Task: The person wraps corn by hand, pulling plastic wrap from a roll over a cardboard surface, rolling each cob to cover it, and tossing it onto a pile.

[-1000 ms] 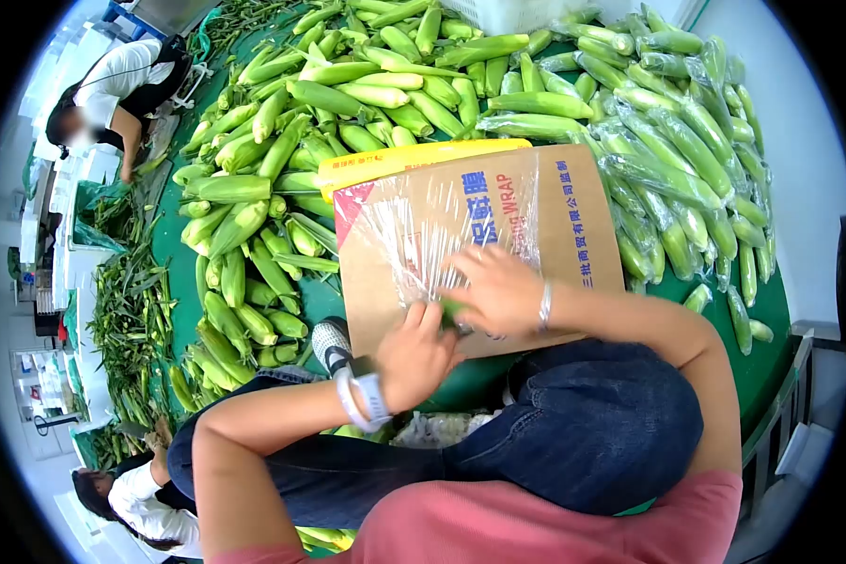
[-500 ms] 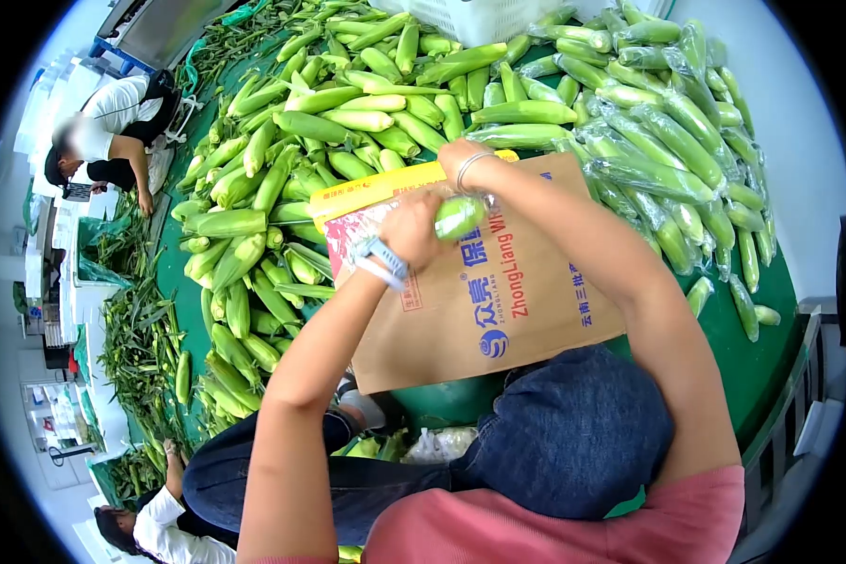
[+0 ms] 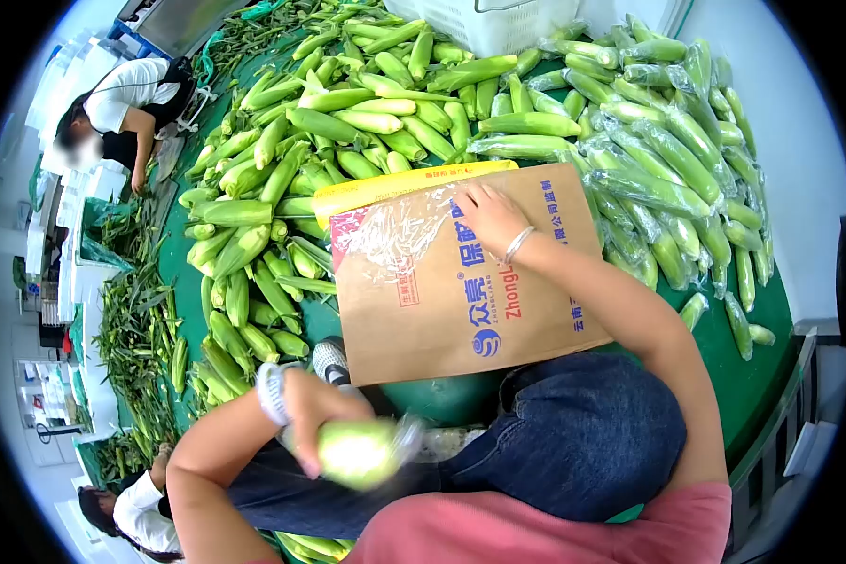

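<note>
My left hand (image 3: pixel 324 409), a pale band on its wrist, is low over my lap. It is closed around a green ear of corn (image 3: pixel 359 453), smeared by motion, with what looks like clear film at its right end. My right hand (image 3: pixel 491 221) lies with fingers stretched out on a printed brown cardboard sheet (image 3: pixel 423 320). Under and left of its fingertips lies crinkled clear plastic film (image 3: pixel 395 230). Beneath the sheet's far edge a yellow printed piece (image 3: pixel 414 183) sticks out.
A heap of unwrapped corn (image 3: pixel 348 122) lies ahead and left. Film-wrapped ears (image 3: pixel 667 160) are piled at right. A white crate (image 3: pixel 484 23) stands at the back. Husks (image 3: pixel 136 329) line the left side, where two people (image 3: pixel 127 99) bend down.
My left hand has swung from the cardboard down to my lap with the ear of corn. My right hand has shifted nearer and its fingers now rest on the film.
</note>
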A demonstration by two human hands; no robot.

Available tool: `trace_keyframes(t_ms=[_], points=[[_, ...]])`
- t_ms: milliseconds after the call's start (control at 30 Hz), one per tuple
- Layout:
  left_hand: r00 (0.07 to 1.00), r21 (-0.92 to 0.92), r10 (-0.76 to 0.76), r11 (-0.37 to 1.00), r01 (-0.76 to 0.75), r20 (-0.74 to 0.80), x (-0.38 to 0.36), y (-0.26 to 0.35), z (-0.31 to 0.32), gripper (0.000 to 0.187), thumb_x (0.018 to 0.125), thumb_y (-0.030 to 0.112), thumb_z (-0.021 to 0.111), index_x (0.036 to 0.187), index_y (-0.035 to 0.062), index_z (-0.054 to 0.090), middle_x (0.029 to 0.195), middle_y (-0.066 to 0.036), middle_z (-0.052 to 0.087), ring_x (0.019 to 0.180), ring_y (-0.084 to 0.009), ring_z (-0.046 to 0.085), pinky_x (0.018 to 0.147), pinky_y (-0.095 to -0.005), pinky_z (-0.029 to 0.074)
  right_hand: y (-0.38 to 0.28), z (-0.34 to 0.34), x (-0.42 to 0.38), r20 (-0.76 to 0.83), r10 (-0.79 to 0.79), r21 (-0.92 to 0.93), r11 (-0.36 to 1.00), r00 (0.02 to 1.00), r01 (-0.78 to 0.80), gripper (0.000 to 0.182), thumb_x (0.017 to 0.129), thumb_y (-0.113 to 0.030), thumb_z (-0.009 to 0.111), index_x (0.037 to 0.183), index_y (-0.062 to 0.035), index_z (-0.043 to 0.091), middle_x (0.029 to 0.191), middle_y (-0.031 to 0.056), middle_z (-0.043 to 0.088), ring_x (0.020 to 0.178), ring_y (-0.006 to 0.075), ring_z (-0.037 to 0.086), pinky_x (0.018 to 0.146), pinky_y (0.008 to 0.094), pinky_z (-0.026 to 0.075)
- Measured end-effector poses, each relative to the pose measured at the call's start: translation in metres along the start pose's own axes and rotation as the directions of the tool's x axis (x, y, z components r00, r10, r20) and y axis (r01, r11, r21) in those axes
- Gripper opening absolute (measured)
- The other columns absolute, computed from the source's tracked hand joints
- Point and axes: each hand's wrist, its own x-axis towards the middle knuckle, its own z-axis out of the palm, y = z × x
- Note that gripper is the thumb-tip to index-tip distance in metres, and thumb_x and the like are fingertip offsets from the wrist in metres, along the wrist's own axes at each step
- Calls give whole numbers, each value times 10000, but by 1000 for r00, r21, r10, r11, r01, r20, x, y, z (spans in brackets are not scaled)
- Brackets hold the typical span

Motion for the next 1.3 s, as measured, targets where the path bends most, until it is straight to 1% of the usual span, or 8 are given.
trace_keyframes(t_ms=[133,233,367,567,767,900,1033,1300], points=[[865,-67,337,920,-387,-372,-29,17,48,632,647,300,753,1076,-73,477,912,-175,579,820,-312,568,750,-378,450,-19,-5,-23,-37,-83,-88,993,996,79,296,792,-148,541,1059,-29,494,1013,126,498,1012,290,481,858,371,416],[147,173,296,822,-543,-944,-20,8,45,740,697,387,696,1256,11,389,1114,-125,521,1050,-264,507,882,-396,441,-62,-13,-35,69,-260,404,890,963,212,415,838,-177,573,1194,-5,446,1122,139,503,1047,320,492,903,362,407],[-11,224,369,540,-811,-930,33,22,-7,523,778,178,595,1247,80,387,1156,-96,499,1103,-254,468,963,-440,355,-134,-28,-58,457,-329,868,-39,826,-495,389,825,-220,644,1105,3,494,960,106,582,886,199,580,731,290,476],[-656,605,311,744,-281,-688,33,25,-84,376,716,1,699,1034,41,503,804,-63,584,648,-158,593,554,-274,502,-107,-57,-66,118,37,86,995,992,-48,232,723,-86,648,936,-40,567,738,105,568,653,217,589,550,305,466],[483,-198,-152,979,-44,-862,21,41,-75,598,859,557,449,1160,45,518,917,-112,622,658,-149,627,509,-276,536,-87,-100,-47,-129,-518,-447,792,846,416,239,679,-103,572,914,-64,581,798,57,546,725,201,569,577,314,440],[629,-174,-7,963,-204,-778,-14,10,-145,534,926,484,353,1099,15,542,888,-142,644,649,-217,643,698,-331,533,-65,-94,-69,-104,-294,-224,938,950,266,350,572,-134,692,899,-67,587,824,74,568,726,246,573,597,313,436],[-846,365,-151,853,-373,-511,-179,-35,-215,359,819,272,635,909,-62,534,731,-182,613,580,-257,623,489,-345,515,-9,-125,-133,-285,478,118,877,830,-465,397,623,-119,717,975,-4,572,812,121,633,756,261,617,707,342,476],[-933,84,-311,940,-330,-180,-372,-128,-287,713,656,480,733,1088,-51,532,967,-149,601,722,-267,598,555,-377,490,285,-305,-320,-474,876,265,236,86,-935,600,876,-421,518,1284,7,417,1121,163,561,947,186,553,744,286,449]])
